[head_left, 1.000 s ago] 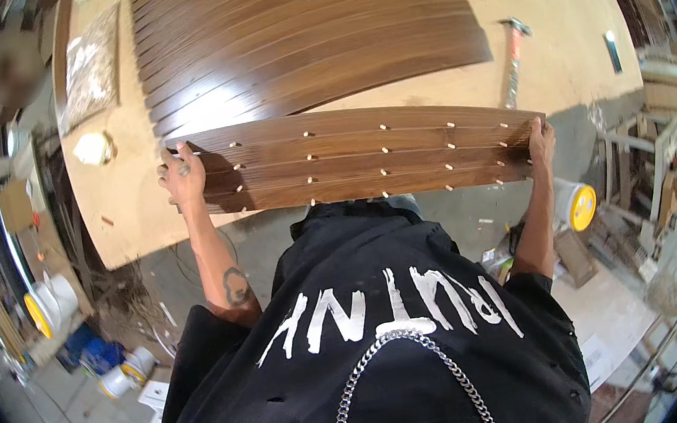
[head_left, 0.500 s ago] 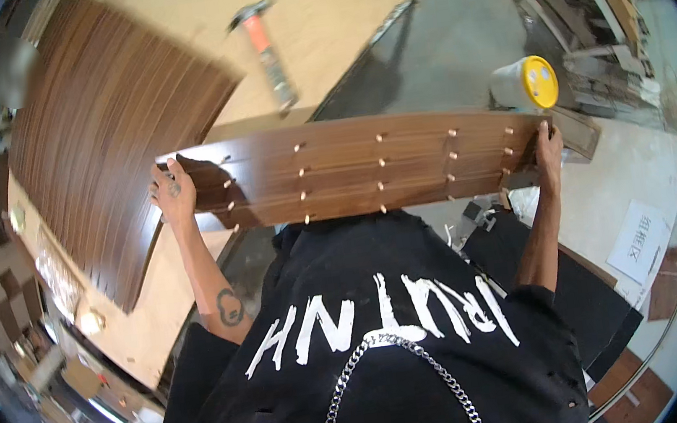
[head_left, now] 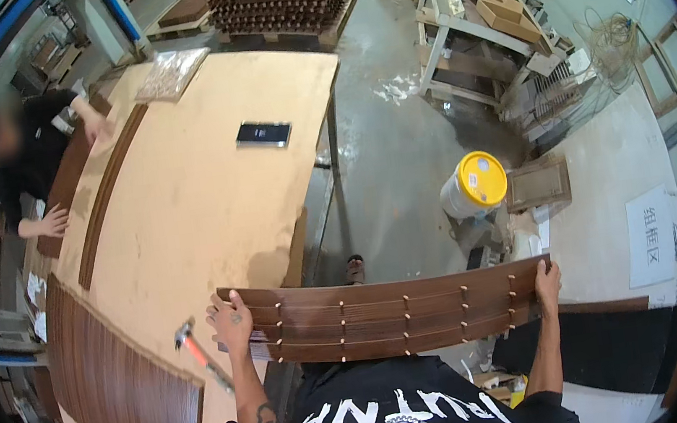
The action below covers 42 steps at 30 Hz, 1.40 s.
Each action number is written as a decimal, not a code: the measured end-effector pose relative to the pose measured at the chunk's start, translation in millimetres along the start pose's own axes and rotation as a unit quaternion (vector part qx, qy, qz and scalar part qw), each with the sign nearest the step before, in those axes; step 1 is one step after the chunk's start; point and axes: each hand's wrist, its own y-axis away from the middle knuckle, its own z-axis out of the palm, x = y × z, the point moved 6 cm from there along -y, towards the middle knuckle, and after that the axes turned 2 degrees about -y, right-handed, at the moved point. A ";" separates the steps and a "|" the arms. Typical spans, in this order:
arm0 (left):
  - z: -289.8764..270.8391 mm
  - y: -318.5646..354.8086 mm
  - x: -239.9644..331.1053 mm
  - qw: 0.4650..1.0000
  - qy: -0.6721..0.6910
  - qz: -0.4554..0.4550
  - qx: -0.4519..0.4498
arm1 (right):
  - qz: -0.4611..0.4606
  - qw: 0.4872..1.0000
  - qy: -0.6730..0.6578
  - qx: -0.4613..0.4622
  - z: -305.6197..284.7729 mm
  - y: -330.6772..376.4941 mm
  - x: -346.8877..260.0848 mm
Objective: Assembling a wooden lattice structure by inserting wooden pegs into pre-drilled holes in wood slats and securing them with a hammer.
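Observation:
Several long dark brown wooden slats [head_left: 436, 318] lie side by side in front of my body, with rows of short pale dowels standing out of their faces. Their left end is held by my left hand [head_left: 233, 322], its fingers closed on the edge and partly hidden. At the opposite end my right hand [head_left: 547, 283] grips the slats with the thumb on top. Near my left hand, a claw hammer [head_left: 195, 347] with an orange and dark handle rests on the pale worktable [head_left: 188, 221]. Left of the hammer lies a wide row of brown slats [head_left: 125, 398].
A phone [head_left: 264, 134] and a clear bag [head_left: 171, 75] lie on the worktable. Across its left side a co-worker [head_left: 32, 156] has hands on brown boards. A white bucket with a yellow lid [head_left: 482, 179] stands on the floor, right. Stacked slats [head_left: 280, 7] sit on a far pallet.
The view has tilted up, bringing the far table, phone and co-worker into sight. The slats and both hands appear lower in the picture, with both hands still gripping the ends.

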 end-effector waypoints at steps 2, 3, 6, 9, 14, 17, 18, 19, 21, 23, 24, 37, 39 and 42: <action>-12.0 -25.0 87.8 0.999 -0.006 0.043 0.010 | 0.029 0.999 -0.032 -0.009 22.6 -47.9 9.8; -7.4 -45.0 121.5 0.998 -0.028 0.054 0.032 | 0.043 0.998 -0.037 0.004 28.5 -68.9 8.3; -6.7 -83.8 237.2 0.994 -0.031 0.105 0.023 | 0.062 0.996 -0.056 -0.012 45.5 -129.2 11.6; 5.1 -125.5 332.4 0.993 -0.047 0.106 0.001 | 0.108 0.991 -0.062 0.039 28.3 -177.9 -36.3; 29.9 -182.0 498.9 0.986 -0.016 0.164 -0.016 | 0.134 0.988 -0.056 0.059 18.4 -296.8 -79.6; 38.0 -225.6 590.5 0.986 -0.021 0.166 -0.008 | 0.135 0.988 -0.067 0.045 28.3 -381.6 -139.2; 39.9 -241.1 621.4 0.987 -0.020 0.159 -0.006 | 0.131 0.987 -0.083 0.042 28.6 -410.7 -170.5; 39.7 -251.3 651.3 0.988 -0.014 0.151 0.000 | 0.128 0.986 -0.096 0.038 23.1 -437.3 -193.6; 38.8 -275.4 706.0 0.992 -0.003 0.130 0.001 | 0.095 0.992 -0.080 0.035 27.4 -512.3 -230.2; 39.3 -304.3 746.1 0.994 0.001 0.105 0.008 | 0.050 0.995 -0.074 0.035 31.9 -586.5 -292.2; 38.2 -318.8 758.1 0.996 0.002 0.084 0.010 | 0.049 0.996 -0.068 0.017 31.4 -613.7 -325.5; 27.6 -587.8 924.3 0.994 0.042 -0.093 0.050 | -0.114 0.993 -0.032 0.003 114.4 -910.5 -808.0; 14.8 -635.4 948.3 0.990 0.054 -0.110 0.064 | -0.154 0.985 -0.069 -0.036 134.0 -947.3 -890.6; -1.6 -699.7 978.3 0.986 0.050 -0.136 0.082 | -0.165 0.985 -0.053 -0.019 156.7 -982.5 -1005.6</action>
